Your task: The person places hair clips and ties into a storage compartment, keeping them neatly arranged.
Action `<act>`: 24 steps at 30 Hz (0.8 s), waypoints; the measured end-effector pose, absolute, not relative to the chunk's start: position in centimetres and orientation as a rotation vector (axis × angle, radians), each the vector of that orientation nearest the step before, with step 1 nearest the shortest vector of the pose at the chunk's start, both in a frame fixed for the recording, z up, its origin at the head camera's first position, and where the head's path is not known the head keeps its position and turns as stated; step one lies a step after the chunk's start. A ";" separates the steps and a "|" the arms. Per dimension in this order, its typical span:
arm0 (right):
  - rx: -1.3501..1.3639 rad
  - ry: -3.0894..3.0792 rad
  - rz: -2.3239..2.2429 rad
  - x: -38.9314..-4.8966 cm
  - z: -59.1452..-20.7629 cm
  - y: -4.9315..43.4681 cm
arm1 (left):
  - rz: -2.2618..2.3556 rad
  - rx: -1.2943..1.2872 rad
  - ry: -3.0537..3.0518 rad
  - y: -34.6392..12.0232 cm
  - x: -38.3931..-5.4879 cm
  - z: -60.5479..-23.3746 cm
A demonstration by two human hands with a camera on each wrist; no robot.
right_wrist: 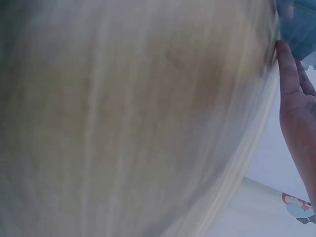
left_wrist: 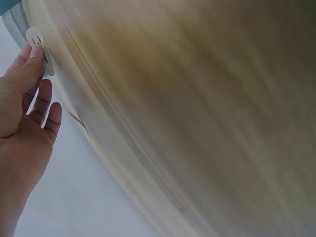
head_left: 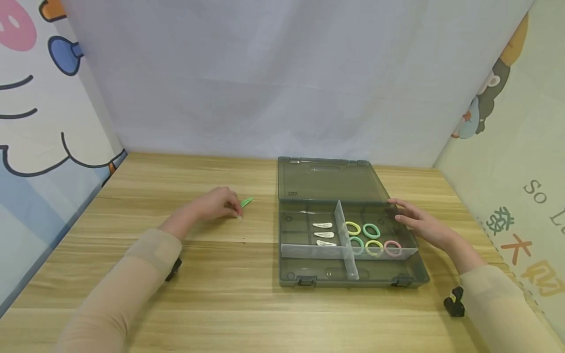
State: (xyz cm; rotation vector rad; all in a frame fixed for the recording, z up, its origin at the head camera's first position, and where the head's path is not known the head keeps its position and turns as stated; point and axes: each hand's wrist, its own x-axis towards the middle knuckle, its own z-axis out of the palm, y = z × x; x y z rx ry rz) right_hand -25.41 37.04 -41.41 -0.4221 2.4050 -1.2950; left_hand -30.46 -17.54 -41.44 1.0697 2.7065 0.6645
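Observation:
My left hand [head_left: 219, 203] pinches a white snap hair clip [left_wrist: 34, 37] between thumb and fingers, over the table left of the box. Just beyond those fingertips lies a green hair clip [head_left: 246, 202]. At the box's right side, my right hand [head_left: 423, 226] touches the rim with extended fingers. The grey see-through divided box [head_left: 309, 283] stands with its lid [head_left: 331, 179] folded back. Three white snap clips [head_left: 324, 235] lie in a column in its back left compartment. Several hair ties, among them a pink hair tie [head_left: 393, 248], occupy the back right compartment.
Clear dividers [head_left: 309, 251] split the box into compartments. A wooden table [head_left: 212, 304] carries everything, with a pale cloth [head_left: 265, 88] behind and printed panels at both sides. A small black device [head_left: 454, 302] is by the right wrist.

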 end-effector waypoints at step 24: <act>-0.425 2.402 -1.302 -25.6 -41.6 37.1 | 0.783 1.000 2.750 -16.1 -29.4 -39.0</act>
